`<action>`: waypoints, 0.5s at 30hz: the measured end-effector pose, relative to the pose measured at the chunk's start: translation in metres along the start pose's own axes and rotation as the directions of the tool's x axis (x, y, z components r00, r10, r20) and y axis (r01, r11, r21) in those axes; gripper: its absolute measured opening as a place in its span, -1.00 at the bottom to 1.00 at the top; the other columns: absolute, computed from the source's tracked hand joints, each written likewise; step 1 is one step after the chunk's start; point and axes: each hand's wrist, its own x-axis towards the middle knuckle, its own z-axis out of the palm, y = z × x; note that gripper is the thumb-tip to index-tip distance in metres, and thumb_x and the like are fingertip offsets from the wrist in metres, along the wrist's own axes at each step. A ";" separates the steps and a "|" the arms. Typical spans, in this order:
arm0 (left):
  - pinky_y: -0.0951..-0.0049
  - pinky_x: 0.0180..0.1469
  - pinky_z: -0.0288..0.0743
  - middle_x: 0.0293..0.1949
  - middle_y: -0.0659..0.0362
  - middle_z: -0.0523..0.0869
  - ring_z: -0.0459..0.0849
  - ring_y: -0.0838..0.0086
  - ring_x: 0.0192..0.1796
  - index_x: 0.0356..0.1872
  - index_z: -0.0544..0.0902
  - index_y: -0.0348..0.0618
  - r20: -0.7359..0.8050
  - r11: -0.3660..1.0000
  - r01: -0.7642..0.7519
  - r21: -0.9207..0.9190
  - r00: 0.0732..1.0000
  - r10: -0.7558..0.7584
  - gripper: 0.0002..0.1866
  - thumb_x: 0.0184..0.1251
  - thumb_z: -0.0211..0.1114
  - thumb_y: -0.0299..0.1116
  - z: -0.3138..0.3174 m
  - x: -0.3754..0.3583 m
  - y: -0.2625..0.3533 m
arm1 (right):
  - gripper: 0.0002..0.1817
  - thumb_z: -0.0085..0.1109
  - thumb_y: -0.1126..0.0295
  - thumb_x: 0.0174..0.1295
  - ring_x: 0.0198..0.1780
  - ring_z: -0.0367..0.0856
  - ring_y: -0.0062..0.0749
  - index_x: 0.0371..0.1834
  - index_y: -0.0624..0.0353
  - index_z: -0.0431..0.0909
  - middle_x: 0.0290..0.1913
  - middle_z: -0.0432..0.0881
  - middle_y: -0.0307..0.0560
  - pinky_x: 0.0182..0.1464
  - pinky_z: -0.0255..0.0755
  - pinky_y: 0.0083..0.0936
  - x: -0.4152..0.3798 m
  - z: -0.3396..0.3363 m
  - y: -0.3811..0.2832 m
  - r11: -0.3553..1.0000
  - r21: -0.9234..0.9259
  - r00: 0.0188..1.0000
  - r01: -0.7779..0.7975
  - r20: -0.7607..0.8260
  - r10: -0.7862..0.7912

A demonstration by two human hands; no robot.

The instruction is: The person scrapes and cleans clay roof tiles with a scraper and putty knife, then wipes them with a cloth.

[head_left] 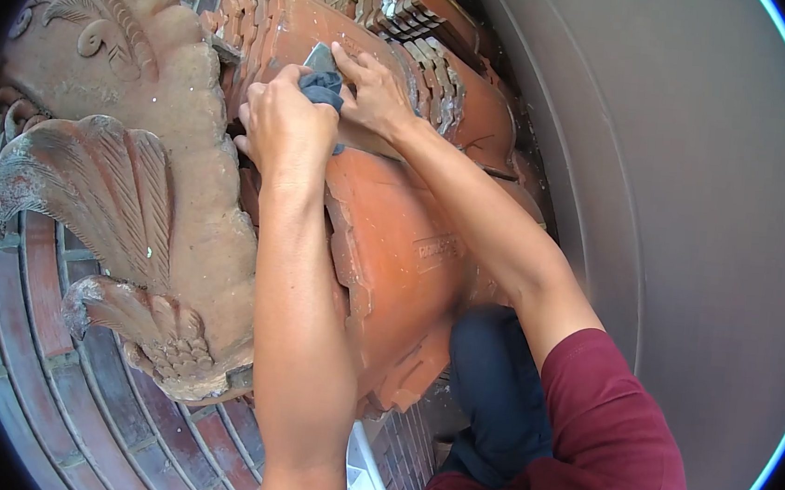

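My left hand (286, 122) is closed around a bunched dark blue-grey cloth (324, 88). A small flat grey piece (318, 56) sticks up out of the cloth; its kind is not clear. My right hand (379, 96) is beside it, the fingertips bent at the edge of the flat piece and the thumb side close to the cloth. Both hands are above a stack of orange clay roof tiles (405, 213). More tiles stand on edge just beyond the fingers. My palms and part of the cloth are hidden.
A large carved terracotta ornament (178, 133) with leaf-like curls lies left of the tiles. Brick paving (41, 308) runs beneath it. A smooth grey-brown wall (693, 225) rises at the right. Further tile stacks (413, 13) stand at the back. My bent knee (498, 376) is close to the tiles.
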 end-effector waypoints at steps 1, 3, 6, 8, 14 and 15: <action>-0.12 0.32 0.40 0.22 0.02 0.61 0.53 0.06 0.35 0.18 0.72 0.07 -0.001 1.000 0.016 0.013 1.000 -0.016 -0.53 0.18 0.39 -0.35 -0.002 -0.001 0.001 | -0.35 0.23 0.11 0.34 -0.02 0.66 0.21 0.48 0.06 0.42 -0.05 0.61 0.20 0.09 0.56 -0.10 0.007 0.002 -0.007 0.999 -0.008 0.999 0.036 0.003 -0.036; -0.09 0.37 0.36 0.25 0.04 0.59 0.51 0.08 0.37 0.19 0.72 0.06 0.026 1.000 0.000 0.017 1.000 0.000 -0.54 0.20 0.40 -0.33 0.002 0.000 -0.002 | -0.35 0.21 0.10 0.35 -0.02 0.66 0.22 0.49 0.09 0.42 -0.09 0.62 0.25 0.09 0.55 -0.10 -0.004 0.016 0.004 0.995 0.096 1.000 0.029 0.002 -0.029; -0.08 0.41 0.32 0.31 0.05 0.54 0.47 0.09 0.41 0.21 0.71 0.05 0.023 1.000 0.010 -0.008 1.000 -0.009 -0.54 0.24 0.41 -0.31 0.003 0.000 -0.003 | -0.36 0.15 0.11 0.41 0.05 0.64 0.25 0.51 0.15 0.39 -0.05 0.63 0.35 0.17 0.50 -0.08 -0.016 0.002 0.016 0.991 0.077 0.987 -0.108 0.124 0.098; -0.08 0.41 0.32 0.33 0.05 0.52 0.46 0.10 0.42 0.21 0.71 0.05 0.000 1.000 0.010 -0.020 1.000 -0.010 -0.54 0.25 0.40 -0.31 0.004 -0.001 -0.005 | -0.37 0.13 0.12 0.44 0.07 0.63 0.25 0.51 0.14 0.39 -0.02 0.63 0.37 0.20 0.48 -0.09 -0.013 -0.007 0.019 0.992 0.008 0.984 -0.123 0.132 0.120; -0.14 0.43 0.32 0.47 -0.16 0.37 0.44 -0.06 0.44 0.11 0.74 -0.08 -0.119 0.988 -0.014 -0.151 0.993 -0.004 -0.67 0.49 0.21 -0.18 0.007 -0.002 -0.006 | -0.49 0.09 0.12 0.52 0.11 0.67 0.23 0.46 0.00 0.47 0.00 0.72 0.35 0.20 0.50 -0.12 0.035 -0.023 -0.048 0.961 0.270 0.992 -0.065 0.125 0.032; -0.15 0.42 0.32 0.49 -0.20 0.34 0.44 -0.10 0.44 0.09 0.74 -0.10 -0.145 0.984 -0.017 -0.175 0.989 -0.009 -0.66 0.54 0.16 -0.16 0.008 -0.001 -0.005 | -0.49 0.09 0.11 0.52 0.14 0.67 0.22 0.47 0.00 0.47 0.03 0.72 0.35 0.21 0.50 -0.13 0.037 -0.019 -0.049 0.954 0.292 0.990 -0.072 0.136 0.033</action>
